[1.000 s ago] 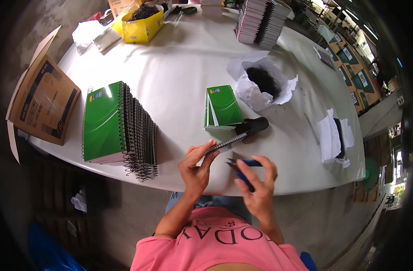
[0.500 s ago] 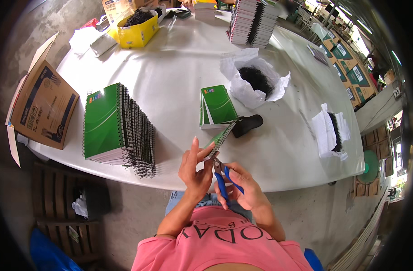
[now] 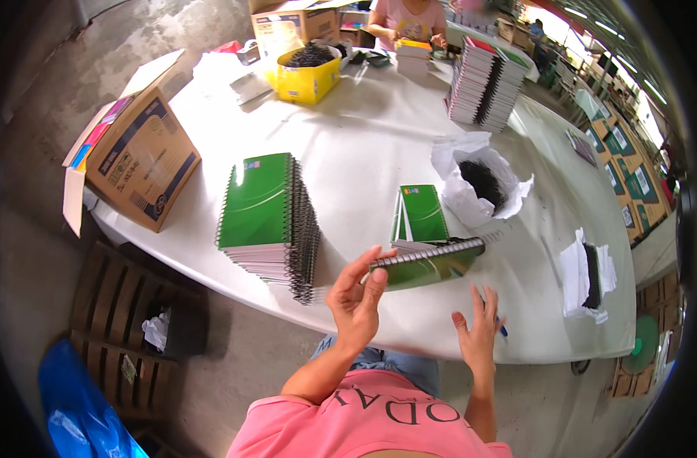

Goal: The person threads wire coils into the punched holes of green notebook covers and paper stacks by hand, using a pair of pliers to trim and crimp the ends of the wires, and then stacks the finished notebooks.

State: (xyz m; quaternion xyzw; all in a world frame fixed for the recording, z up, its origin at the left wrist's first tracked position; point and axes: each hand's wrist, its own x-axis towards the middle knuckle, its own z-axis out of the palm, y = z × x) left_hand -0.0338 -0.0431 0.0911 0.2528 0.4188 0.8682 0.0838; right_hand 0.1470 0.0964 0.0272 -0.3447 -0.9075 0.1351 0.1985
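The left hand [image 3: 354, 305] has its grip pinching the left end of a thin green notebook with a metal wire spiral [image 3: 424, 270]. The notebook is held up above the near part of the white, shiny surface [image 3: 363, 145], with its spiral edge on top. Some wire coil pokes out past its right end.

The right hand [image 3: 479, 330] is to the right, apart from the notebook. Its thumb and pointing finger are spread. A small blue bit of something [image 3: 503, 330] shows by its right side, but I cannot tell how the grip holds it.

Just past the notebook sits a short pile of small green books [image 3: 423, 215]. Farther right is a crumpled white paper bundle [image 3: 457, 191] with black wire coils [image 3: 482, 185] inside. To the left stands a big pile of green spiral notebooks [image 3: 255, 195], and farther left is an open brown cardboard box [image 3: 148, 156].
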